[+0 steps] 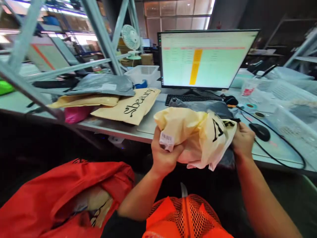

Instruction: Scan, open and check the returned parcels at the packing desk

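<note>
Nearest: orange mesh vest (185, 215); open red fabric sack (49, 198) at the left, parcels inside.

Item in hand: crumpled pale yellow plastic mailer bag with black lettering (195, 135), held in the air over the grey table's (148, 124) near edge. Left hand (164, 155) is closed around the end with the white barcode label (166, 138); right hand (242, 140) pinches the opposite end.

Step, as judged: label being brought into view for checking. The next move calls for a flat, uncreased label.

Beyond: dark grey mailer (198, 106), black mouse (260, 131), black keyboard (190, 98), yellow printed mailer (131, 105), lit spreadsheet monitor (205, 59).
</note>
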Demonstrator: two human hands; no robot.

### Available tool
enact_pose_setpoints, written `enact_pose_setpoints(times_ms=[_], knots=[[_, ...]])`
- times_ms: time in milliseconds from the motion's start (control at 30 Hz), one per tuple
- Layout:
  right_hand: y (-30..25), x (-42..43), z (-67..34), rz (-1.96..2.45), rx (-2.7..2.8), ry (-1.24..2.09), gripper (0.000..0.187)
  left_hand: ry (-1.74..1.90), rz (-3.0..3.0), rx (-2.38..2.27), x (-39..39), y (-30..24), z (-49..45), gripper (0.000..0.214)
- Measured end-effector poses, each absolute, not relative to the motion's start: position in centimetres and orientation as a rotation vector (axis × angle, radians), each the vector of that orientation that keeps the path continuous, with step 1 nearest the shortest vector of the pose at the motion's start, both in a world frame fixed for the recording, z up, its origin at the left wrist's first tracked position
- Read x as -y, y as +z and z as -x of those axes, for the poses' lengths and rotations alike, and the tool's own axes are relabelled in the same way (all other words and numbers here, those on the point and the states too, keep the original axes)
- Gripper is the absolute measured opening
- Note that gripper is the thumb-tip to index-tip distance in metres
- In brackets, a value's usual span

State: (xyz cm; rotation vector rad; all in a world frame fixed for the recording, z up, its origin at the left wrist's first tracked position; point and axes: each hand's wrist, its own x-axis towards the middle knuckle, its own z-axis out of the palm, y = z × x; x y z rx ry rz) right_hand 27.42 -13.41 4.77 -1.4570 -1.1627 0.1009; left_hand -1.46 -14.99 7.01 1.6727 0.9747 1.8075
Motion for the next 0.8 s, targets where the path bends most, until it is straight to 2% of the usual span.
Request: enact_pose_setpoints(times_ms=[167,267,333,400,500,567,667,800], knots=[[5.3,9.0,-26.9,1.399,1.037,0.383,0.047,1.929,-1.696,-0.868,16.6,7.5,0.2,0.062],[5.9,8.2,-27.4,1.338,1.106,0.560,0.050,1.860,-1.774,-0.858,17.0,7.0,1.4,0.061],[7.2,8.6,-28.7,1.226,1.300,0.779,0.057,1.677,-1.991,-0.777,16.6,7.1,2.8,0.060],[9.6,9.5,-30.0,1.063,1.510,0.885,0.072,1.406,-2.264,-0.586,16.1,7.5,4.2,0.058],[14.1,11.1,-29.4,0.970,1.753,0.716,0.091,0.972,-2.641,-0.391,15.5,8.6,4.9,0.062],[16.3,12.1,-26.9,1.027,2.038,0.646,0.084,0.744,-2.852,-0.400,15.5,9.2,4.6,0.064],[17.1,12.7,-22.3,1.126,2.385,0.656,0.051,0.612,-3.036,-0.420,15.9,9.3,3.6,0.058],[15.7,10.3,-20.9,1.352,2.100,0.337,0.057,0.811,-3.120,-0.193,17.5,9.2,3.3,0.045]])
